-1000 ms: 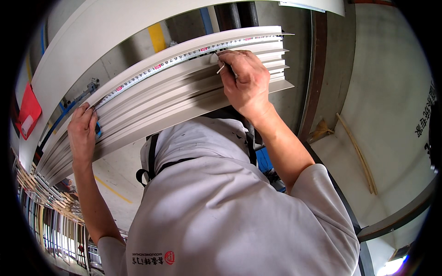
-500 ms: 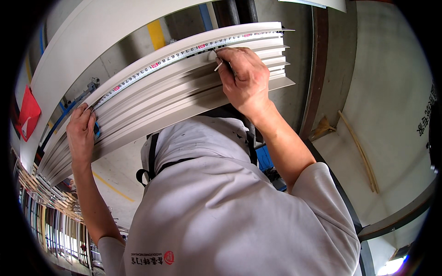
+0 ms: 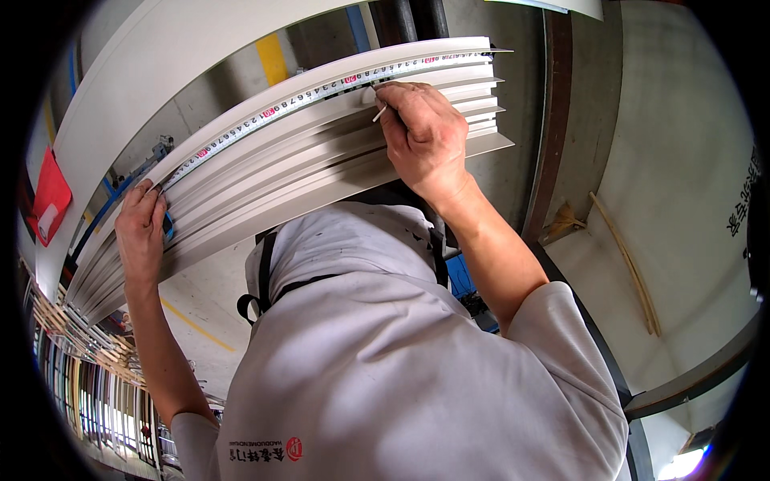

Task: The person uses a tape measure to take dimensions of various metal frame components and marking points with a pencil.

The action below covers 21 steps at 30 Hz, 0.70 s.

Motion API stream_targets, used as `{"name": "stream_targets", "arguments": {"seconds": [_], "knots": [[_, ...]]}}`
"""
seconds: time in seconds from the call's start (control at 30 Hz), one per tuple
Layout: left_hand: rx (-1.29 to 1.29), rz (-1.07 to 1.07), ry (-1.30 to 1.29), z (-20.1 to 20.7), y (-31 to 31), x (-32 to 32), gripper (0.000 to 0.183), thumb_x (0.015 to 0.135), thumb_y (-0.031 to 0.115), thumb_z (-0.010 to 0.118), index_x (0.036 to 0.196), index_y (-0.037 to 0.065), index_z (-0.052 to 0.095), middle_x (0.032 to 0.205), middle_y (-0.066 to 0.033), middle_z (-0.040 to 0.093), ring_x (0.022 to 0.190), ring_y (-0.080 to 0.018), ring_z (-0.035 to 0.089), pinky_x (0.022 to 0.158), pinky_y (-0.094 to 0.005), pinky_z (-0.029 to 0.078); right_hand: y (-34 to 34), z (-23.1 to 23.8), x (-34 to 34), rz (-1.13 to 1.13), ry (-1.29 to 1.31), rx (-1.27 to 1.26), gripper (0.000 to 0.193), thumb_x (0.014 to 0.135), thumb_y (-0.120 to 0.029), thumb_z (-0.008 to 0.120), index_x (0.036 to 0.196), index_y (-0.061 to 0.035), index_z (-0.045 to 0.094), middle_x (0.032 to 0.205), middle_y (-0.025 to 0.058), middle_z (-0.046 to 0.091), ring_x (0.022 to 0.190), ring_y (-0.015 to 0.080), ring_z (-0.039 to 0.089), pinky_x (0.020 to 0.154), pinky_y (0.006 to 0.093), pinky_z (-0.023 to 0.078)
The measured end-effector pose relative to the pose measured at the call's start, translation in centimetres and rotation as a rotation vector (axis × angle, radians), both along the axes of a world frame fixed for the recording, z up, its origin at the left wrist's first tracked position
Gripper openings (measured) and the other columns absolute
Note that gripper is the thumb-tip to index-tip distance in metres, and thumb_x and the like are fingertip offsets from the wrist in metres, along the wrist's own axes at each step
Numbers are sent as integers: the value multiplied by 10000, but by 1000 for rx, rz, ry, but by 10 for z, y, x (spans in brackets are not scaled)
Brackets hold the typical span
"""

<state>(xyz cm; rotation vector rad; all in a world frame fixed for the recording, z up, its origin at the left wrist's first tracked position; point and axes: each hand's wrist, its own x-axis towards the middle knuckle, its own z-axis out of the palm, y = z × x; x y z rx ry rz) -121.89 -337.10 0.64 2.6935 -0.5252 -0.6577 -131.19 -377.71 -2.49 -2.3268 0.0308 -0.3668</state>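
Pale floor [image 3: 212,293] with a yellow line [image 3: 196,325]
Long bars [image 3: 104,405] crowd the lower left; bright light [image 3: 682,465] glows at lower right.

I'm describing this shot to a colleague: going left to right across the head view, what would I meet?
Red sheet, the person's left hand, yellow stripe, the person's right hand, upright-looking brown beam, thin wooden strips.

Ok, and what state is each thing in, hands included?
Tape measure: blade drawn out.
Pale ribbed profiles: lying beneath the blade.
Left hand: closed around the tape measure.
Right hand: closed in a pinch.
Slim white-ended tool: pinched in the right hand.
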Motion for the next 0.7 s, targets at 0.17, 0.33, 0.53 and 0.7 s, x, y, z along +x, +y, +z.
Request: {"name": "stream_targets", "arguments": {"seconds": [0.17, 0.33, 0.53, 0.7], "knots": [[4, -39, -28, -1, 2, 0, 225, 948, 67, 639, 1105, -87, 687, 1213, -233, 663, 1054, -379, 648, 935, -398, 507, 0, 0, 0, -3, -12, 1, 214, 769, 72, 707, 951, -36, 676, 915, 112, 714, 809, 311, 667, 725, 396, 549], [11, -41, -25, 0, 1, 0, 230, 951, 70, 632, 1109, -87, 689, 1214, -233, 663, 1054, -382, 648, 938, -397, 507, 1, -2, -1, -12, -26, 2, 212, 771, 72, 708, 951, -35, 676, 911, 113, 714, 806, 313, 667, 724, 397, 548], [16, -23, -13, -1, 2, 0, 236, 951, 72, 633, 1116, -89, 686, 1213, -233, 663, 1050, -381, 648, 932, -394, 510, 0, 3, 1, -11, 0, -10, 198, 801, 96, 707, 962, -19, 695, 898, 131, 725, 819, 302, 707, 733, 356, 571], [3, -8, -5, -4, 5, -1, 238, 950, 75, 636, 1116, -88, 685, 1213, -235, 661, 1051, -384, 647, 936, -397, 508, -1, 4, 1, -26, 33, 12, 183, 811, 88, 706, 957, -22, 703, 895, 135, 729, 818, 305, 708, 732, 354, 569]]}}
